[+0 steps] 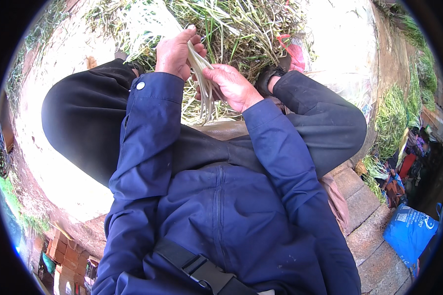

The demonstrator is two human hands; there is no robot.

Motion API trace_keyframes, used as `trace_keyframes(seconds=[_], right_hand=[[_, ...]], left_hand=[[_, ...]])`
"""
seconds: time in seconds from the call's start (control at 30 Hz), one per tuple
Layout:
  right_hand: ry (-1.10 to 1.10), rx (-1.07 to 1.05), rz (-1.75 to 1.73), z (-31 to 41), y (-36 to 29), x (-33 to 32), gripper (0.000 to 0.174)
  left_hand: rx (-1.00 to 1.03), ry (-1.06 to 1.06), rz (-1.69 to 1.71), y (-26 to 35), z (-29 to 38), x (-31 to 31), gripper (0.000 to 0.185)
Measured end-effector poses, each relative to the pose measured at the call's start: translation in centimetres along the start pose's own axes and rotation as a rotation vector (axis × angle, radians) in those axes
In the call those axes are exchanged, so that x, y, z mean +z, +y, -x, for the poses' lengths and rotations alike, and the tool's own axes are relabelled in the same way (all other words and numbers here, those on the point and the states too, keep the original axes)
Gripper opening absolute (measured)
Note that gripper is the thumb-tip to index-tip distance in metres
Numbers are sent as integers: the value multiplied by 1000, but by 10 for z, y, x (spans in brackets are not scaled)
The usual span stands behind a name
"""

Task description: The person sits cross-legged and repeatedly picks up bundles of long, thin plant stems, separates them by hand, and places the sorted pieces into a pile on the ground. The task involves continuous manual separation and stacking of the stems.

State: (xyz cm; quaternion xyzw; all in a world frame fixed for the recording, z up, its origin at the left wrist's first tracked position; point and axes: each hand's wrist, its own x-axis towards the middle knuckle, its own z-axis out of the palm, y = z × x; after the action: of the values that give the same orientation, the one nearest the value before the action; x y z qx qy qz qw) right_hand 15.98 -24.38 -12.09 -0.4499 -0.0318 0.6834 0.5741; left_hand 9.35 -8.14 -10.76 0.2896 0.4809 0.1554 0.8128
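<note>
Between my knees, my left hand (177, 53) is closed around a bundle of thin pale plant stems (203, 72), thumb on top. The bundle runs from the bright upper left down towards my lap, its loose white ends hanging lowest. My right hand (234, 84) pinches the same stems near those ends between thumb and fingers; some fingers are hidden behind them. Beyond both hands lies a heap of cut green and dry stalks (243, 40). More trimmings lie on the ground beneath the stems, beside a tan woven sheet (225, 129).
A pink plastic bag (297, 55) with a red tie lies by my right foot. Green bundles (391, 118) line the right side. Concrete blocks (367, 228) and a blue printed bag (409, 228) are at lower right; bricks (67, 256) are stacked lower left.
</note>
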Motion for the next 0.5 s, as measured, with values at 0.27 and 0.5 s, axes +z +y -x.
trace_keyframes(seconds=[0.27, 0.5], right_hand=[[10, 7, -14, -1, 0, 0, 34], [52, -10, -27, -2, 1, 3, 26]], left_hand=[[9, -3, -12, -1, -1, -1, 28], [7, -5, -21, -2, -2, -1, 29]])
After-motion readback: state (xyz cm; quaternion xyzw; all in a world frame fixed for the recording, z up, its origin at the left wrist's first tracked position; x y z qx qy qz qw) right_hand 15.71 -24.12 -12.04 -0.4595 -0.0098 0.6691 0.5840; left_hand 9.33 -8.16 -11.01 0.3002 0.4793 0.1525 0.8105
